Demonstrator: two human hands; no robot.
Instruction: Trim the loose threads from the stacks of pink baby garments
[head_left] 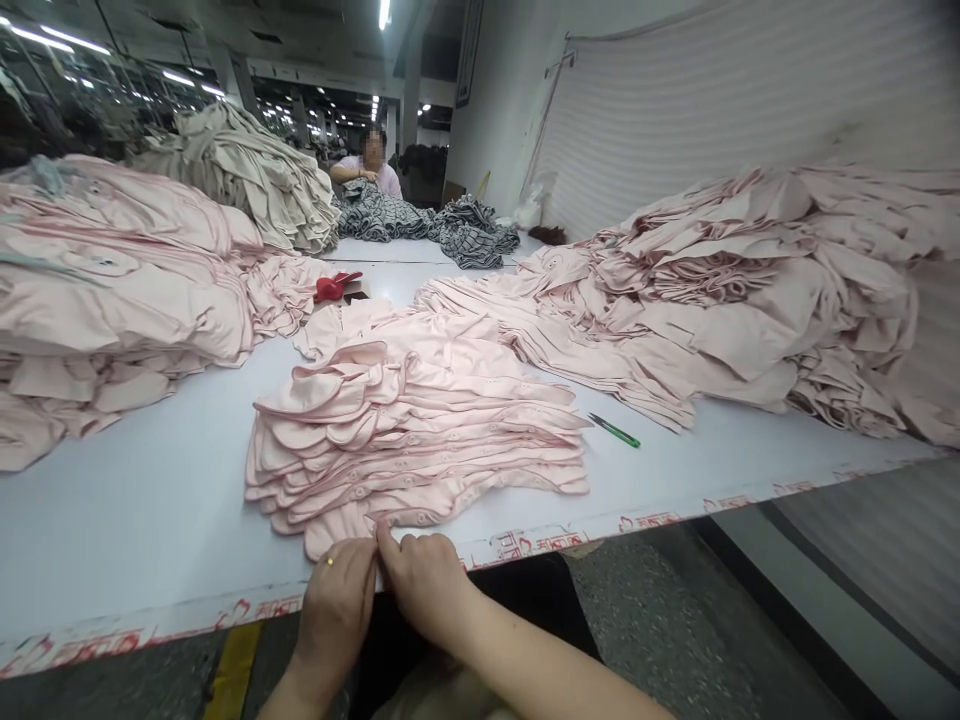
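Several pale pink garments (420, 430) with piped edges and small buttons lie overlapped in a stack in front of me. At the stack's near edge, my left hand (341, 585) and my right hand (424, 575) meet side by side. Both are closed, thumbs together, pinching the front edge of the nearest pink garment (337, 528). A ring shows on the left hand. My curled fingers hide the gripped bit of cloth. To the right of the stack lies a pair of green thread snips (616, 430).
Large heaps of pink garments (712, 290) rise at right and left (127, 270). Behind stand a cream cloth pile (240, 170), dark patterned cloth (390, 212) and a red object (334, 287). Across the white table (150, 520) is a person (375, 165).
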